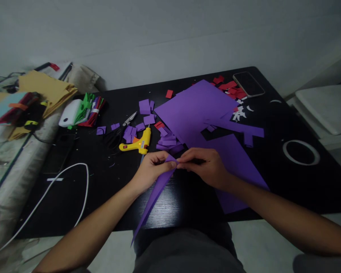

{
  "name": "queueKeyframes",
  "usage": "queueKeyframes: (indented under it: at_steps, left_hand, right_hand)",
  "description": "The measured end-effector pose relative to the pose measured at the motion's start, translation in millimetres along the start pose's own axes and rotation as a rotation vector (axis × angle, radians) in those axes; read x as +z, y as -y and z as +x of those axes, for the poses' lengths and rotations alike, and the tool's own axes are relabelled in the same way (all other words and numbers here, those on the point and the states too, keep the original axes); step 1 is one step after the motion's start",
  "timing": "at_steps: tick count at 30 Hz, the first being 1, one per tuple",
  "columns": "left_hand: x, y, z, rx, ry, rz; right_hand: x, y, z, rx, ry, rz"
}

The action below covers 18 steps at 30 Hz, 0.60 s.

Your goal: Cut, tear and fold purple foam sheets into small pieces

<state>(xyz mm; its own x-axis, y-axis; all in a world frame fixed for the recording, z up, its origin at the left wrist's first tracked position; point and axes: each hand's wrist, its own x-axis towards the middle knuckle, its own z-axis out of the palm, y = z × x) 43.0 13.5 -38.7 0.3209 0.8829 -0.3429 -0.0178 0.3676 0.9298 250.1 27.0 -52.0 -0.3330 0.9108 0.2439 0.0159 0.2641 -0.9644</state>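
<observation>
A long, narrow purple paper piece (pixel 155 191) tapers to a point toward me over the near edge of the black table (pixel 108 189). My left hand (pixel 150 168) pinches its top end, fingers closed on it. My right hand (pixel 206 165) meets it from the right and grips the same top end with closed fingers. Just behind my hands lie small purple offcuts (pixel 167 141) and a yellow glue gun (pixel 138 144). Black-handled scissors (pixel 119 132) rest left of the glue gun.
Large purple sheets (pixel 199 110) cover the table's middle and right. Red scraps (pixel 230 88) and a phone (pixel 248 84) lie at the far right, a white ring (pixel 301 152) nearer. A white cable (pixel 74 182) loops at left, beside coloured paper strips (pixel 89 110) and yellow folders (pixel 49 91).
</observation>
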Motion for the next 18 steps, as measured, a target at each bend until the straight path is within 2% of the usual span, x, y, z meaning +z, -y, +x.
queueKeyframes:
  at_steps: [10,18]
  left_hand:
    - [-0.3,0.5,2.0,0.052,-0.019,-0.019]
    - [1.6,-1.3,1.1,0.037,-0.037,-0.035]
  right_hand:
    - [-0.7,1.3,0.6,0.065,0.005,-0.009]
    - [-1.5,2.0,1.2,0.090,0.007,0.002]
